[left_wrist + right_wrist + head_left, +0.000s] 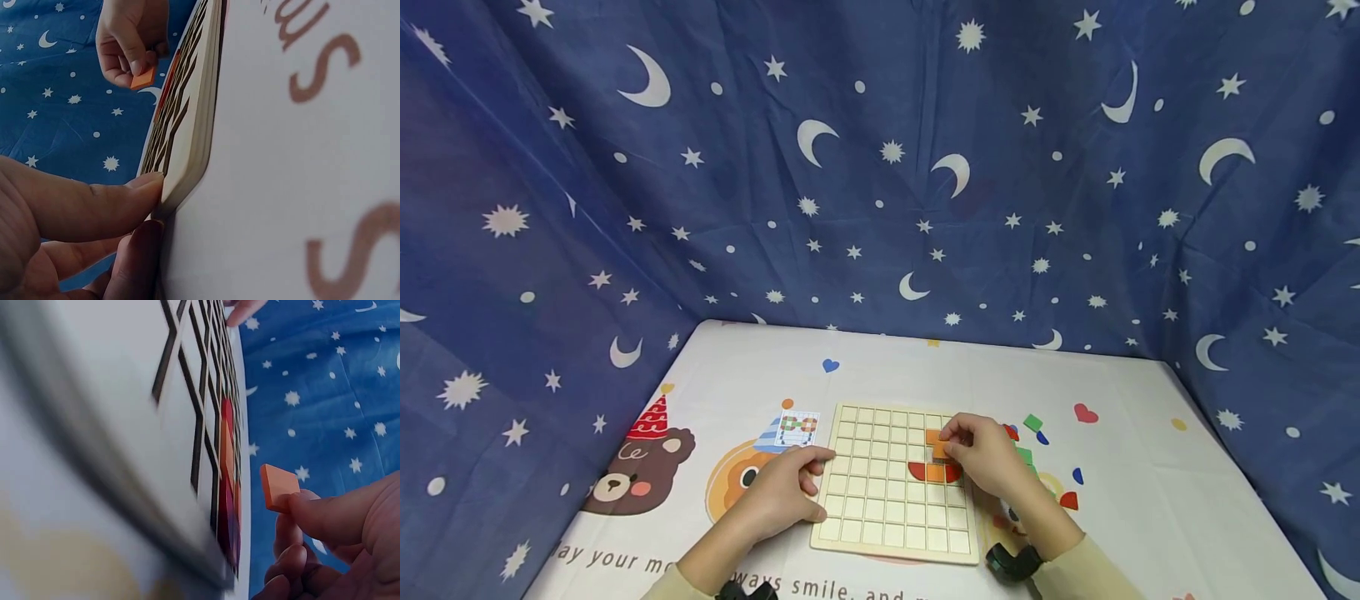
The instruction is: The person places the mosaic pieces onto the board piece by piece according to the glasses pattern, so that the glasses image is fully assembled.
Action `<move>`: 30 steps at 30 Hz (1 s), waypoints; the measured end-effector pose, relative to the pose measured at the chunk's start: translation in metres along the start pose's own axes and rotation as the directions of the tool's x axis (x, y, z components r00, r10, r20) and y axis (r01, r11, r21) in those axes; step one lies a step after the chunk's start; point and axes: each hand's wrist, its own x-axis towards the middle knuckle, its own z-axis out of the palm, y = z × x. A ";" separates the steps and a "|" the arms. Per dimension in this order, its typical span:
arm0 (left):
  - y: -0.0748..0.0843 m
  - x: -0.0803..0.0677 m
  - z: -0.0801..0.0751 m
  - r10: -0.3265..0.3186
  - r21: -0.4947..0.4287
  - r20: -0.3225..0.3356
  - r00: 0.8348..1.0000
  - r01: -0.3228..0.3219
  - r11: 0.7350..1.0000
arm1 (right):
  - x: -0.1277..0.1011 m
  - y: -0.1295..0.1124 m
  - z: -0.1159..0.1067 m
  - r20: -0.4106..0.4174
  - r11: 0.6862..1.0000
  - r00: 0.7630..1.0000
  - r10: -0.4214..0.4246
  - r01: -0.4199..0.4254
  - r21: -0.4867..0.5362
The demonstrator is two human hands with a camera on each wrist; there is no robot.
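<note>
A small orange tile (942, 451) is pinched by its edges in the right hand (985, 454), just above the grid board (880, 533) right of frame centre. It is judged light, stiff and thin, best held by opposite edges. The board's left rim is steadied by the left hand (778, 496), its fingers pressed flat on the counter (1150, 467).

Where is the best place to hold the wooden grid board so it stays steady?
Probably the near left edge of the wooden grid board, coming from the left: the left hand already presses there, away from the right hand pinching the orange tile.
</note>
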 end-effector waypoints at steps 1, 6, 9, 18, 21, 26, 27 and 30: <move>0.000 0.000 0.000 0.002 -0.001 0.000 1.000 -0.002 1.000 | 0.002 -0.002 0.003 0.006 1.000 1.000 -0.001 0.001 -0.004; 0.001 0.000 0.000 0.007 -0.005 -0.003 1.000 -0.007 1.000 | 0.009 -0.010 0.019 0.020 1.000 1.000 0.008 -0.008 -0.027; 0.000 0.000 0.000 0.005 -0.007 -0.006 1.000 -0.005 1.000 | 0.012 -0.012 0.026 0.012 0.998 1.000 -0.006 0.007 -0.059; -0.001 0.000 0.000 0.003 -0.019 -0.001 1.000 -0.003 1.000 | 0.014 -0.013 0.034 0.011 0.990 1.000 -0.021 0.022 -0.139; -0.001 0.000 0.000 0.005 -0.019 0.000 1.000 -0.005 1.000 | 0.013 -0.013 0.034 0.031 0.990 0.999 -0.017 0.022 -0.137; 0.000 0.000 0.000 0.010 -0.015 0.003 1.000 -0.010 1.000 | 0.013 -0.011 0.036 0.051 0.981 0.998 -0.042 0.051 -0.185; 0.000 0.000 0.000 0.010 -0.014 0.002 1.000 -0.010 1.000 | 0.013 -0.011 0.036 0.049 0.978 0.997 -0.053 0.061 -0.198; 0.000 0.000 0.000 0.008 -0.010 0.000 1.000 -0.008 1.000 | 0.013 -0.010 0.037 0.043 0.973 0.997 -0.068 0.076 -0.218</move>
